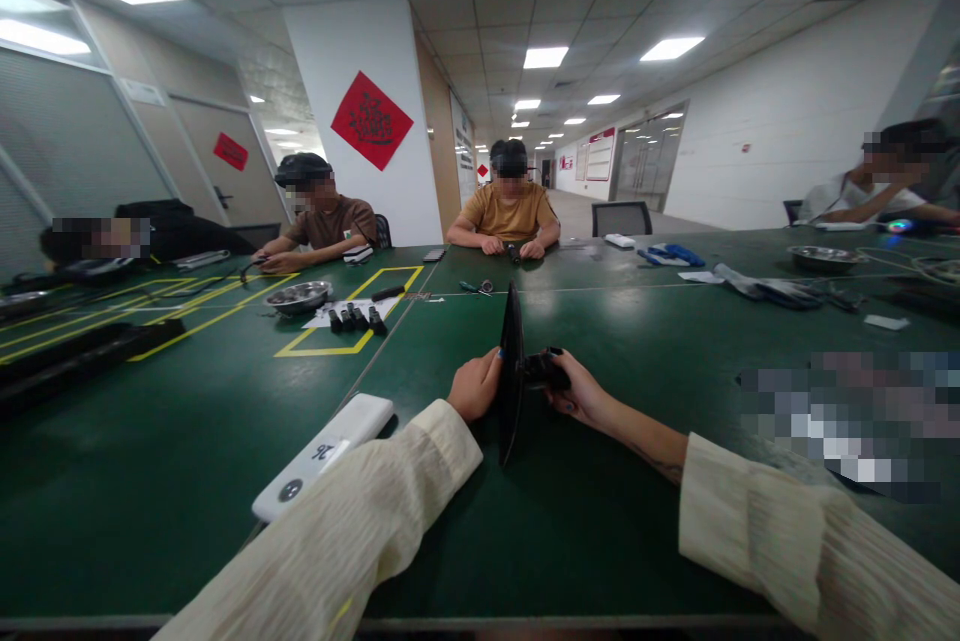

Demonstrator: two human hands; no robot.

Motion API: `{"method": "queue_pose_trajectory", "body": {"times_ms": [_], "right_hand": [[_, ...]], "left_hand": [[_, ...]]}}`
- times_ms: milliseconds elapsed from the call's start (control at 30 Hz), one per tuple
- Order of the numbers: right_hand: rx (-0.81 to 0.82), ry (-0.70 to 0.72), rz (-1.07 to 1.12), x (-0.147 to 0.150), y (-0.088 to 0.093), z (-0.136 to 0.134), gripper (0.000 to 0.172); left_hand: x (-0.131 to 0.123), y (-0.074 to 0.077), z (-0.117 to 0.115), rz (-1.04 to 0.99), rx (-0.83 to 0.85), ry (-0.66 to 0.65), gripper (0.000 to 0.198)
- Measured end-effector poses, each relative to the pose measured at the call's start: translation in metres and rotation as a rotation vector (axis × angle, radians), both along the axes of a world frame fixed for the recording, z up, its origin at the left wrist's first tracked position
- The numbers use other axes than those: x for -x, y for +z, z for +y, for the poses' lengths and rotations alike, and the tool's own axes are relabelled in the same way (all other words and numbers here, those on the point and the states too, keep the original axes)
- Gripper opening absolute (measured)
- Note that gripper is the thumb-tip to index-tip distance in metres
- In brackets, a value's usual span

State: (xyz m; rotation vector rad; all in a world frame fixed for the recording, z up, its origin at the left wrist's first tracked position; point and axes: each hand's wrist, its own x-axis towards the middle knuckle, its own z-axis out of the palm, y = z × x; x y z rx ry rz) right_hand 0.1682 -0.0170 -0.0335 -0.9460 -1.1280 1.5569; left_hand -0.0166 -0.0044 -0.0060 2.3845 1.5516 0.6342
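Note:
A thin black panel (pixel 511 391) stands nearly edge-on above the green table in front of me. My left hand (pixel 476 385) grips its left side, thumb against the surface. On the other side, my right hand (pixel 576 389) is closed around a chunky black part (pixel 541 371) that meets the panel's right face; whether the two are joined I cannot tell. Left of my left forearm lies a long white device (pixel 330 451) marked 26, with a round dark spot at one end.
Several black cylindrical parts (pixel 358 319) and a metal bowl (pixel 298 297) sit near yellow tape. Pliers (pixel 476 288) lie ahead. Gloves (pixel 765 289) and another bowl (pixel 826 259) are on the right, beyond a blurred-out item (pixel 862 421). Several people sit around the green table (pixel 637 561).

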Motion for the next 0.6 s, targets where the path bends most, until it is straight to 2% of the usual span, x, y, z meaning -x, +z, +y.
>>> {"method": "queue_pose_trajectory", "body": {"times_ms": [233, 433, 600], "right_hand": [[-0.002, -0.002, 0.006, 0.0006, 0.0005, -0.0008, 0.024], [-0.006, 0.011, -0.004, -0.0009, -0.0026, 0.0014, 0.027], [-0.023, 0.019, 0.006, -0.0017, -0.0027, 0.001, 0.027]], "left_hand": [[-0.0002, -0.0004, 0.0014, 0.052, -0.011, 0.0, 0.036], [0.0002, -0.0015, 0.0009, 0.023, -0.017, -0.011, 0.045], [-0.0001, 0.0003, 0.0006, 0.037, -0.003, -0.003, 0.038]]}}
